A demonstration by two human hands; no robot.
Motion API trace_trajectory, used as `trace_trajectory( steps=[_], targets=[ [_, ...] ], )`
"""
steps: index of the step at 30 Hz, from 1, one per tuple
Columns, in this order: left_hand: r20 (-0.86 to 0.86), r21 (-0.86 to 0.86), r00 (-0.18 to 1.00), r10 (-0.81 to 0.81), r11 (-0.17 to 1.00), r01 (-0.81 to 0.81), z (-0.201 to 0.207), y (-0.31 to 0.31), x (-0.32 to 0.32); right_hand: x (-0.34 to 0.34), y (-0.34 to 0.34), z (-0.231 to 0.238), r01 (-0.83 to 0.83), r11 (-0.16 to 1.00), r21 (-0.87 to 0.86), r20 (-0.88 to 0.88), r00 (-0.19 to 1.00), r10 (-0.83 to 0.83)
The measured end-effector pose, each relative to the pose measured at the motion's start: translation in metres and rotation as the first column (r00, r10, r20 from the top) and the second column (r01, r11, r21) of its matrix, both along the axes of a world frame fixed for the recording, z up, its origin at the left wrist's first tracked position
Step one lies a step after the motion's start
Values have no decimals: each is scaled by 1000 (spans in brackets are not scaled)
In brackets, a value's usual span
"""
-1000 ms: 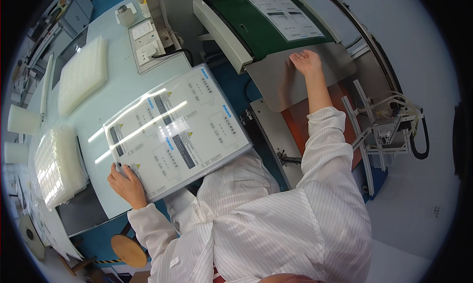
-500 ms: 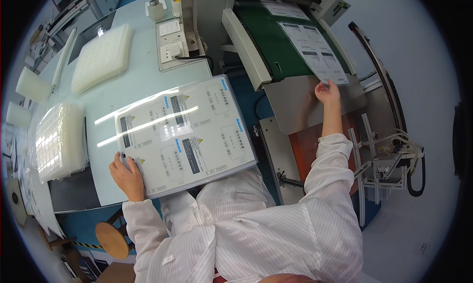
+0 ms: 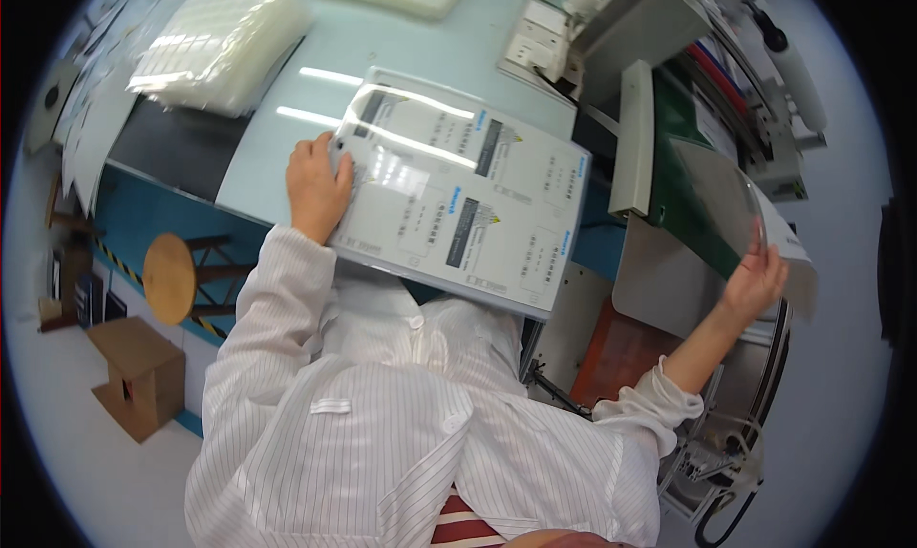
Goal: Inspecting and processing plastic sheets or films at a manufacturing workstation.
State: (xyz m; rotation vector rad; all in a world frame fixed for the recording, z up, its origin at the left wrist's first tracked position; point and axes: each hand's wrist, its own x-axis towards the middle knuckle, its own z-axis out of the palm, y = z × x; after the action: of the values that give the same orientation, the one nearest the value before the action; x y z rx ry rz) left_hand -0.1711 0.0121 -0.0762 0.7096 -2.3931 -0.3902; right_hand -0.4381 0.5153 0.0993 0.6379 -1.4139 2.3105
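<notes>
A stack of printed, glossy sheets (image 3: 420, 204) lies at the table's front edge, over my lap. My left hand (image 3: 320, 193) rests at its left edge with fingers curled. A small dark spot shows between thumb and forefinger; what it belongs to is hidden. Off to the right, my right hand (image 3: 757, 279) pinches the near edge of a thin, flexible sheet (image 3: 714, 193). That sheet is raised and bowed above the green conveyor belt (image 3: 673, 214), partly blurred by motion. Below it is the bare metal plate (image 3: 659, 276) at the belt's near end.
Stacks of translucent sheets (image 3: 224, 42) stand on the pale table (image 3: 267, 157) at the far left. A socket panel (image 3: 538, 40) with cables sits near the conveyor frame (image 3: 635, 147). A round wooden stool (image 3: 170, 279) and a cardboard box (image 3: 143, 376) are at the lower left.
My right hand has lifted the sheet's near end off the conveyor and bent it up. The view has turned, so the table and conveyor appear shifted. My left hand stays at the stack's edge.
</notes>
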Motion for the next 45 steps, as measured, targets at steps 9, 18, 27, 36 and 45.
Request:
trace_trajectory(
  steps=[9,18,27,36,45],
  targets=[
    [-359,351,921,-154,892,286,14,9,18,95,-110,41,-617,726,-303,-167,785,597],
    [-641,503,726,251,-577,643,38,-33,41,152,-100,-87,-606,784,134,471,735,488],
    [-42,809,988,-152,575,123,24,-28,33,207,-110,-151,-541,649,535,785,603,-144],
    [62,683,998,-33,730,-18,27,-8,45,209,-111,-173,-264,426,866,421,843,-335],
    [242,506,967,-85,861,-51,36,-3,45,215,-125,-155,-217,337,916,352,837,-418]
  ],
)
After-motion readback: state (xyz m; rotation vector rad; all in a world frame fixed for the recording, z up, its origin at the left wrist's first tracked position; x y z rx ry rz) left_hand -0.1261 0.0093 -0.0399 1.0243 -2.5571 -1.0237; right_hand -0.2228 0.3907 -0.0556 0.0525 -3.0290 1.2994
